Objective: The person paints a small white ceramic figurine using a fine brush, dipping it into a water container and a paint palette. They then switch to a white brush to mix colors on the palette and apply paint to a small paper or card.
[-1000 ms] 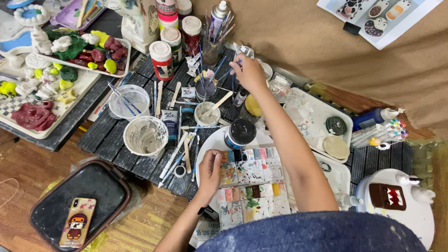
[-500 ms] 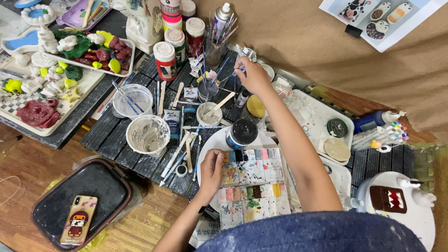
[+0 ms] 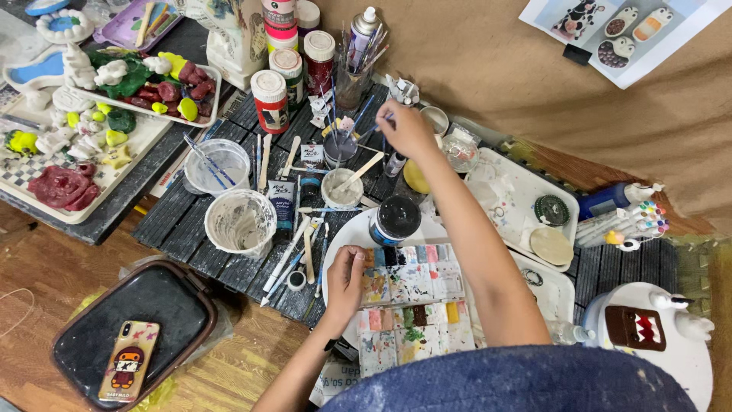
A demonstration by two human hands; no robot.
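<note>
Both hands work: the left hand pinches the paint palette's edge, the right hand grips a thin brush over a dark cup.

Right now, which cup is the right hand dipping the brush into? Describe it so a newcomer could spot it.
Start at the dark slatted wooden tabletop and find the person's right hand near its far edge. Just left of that hand stands a small dark cup of purplish water with thin brushes leaning in it. Unlike the white paint-smeared cups nearer the person, it is dark and narrow.
</note>
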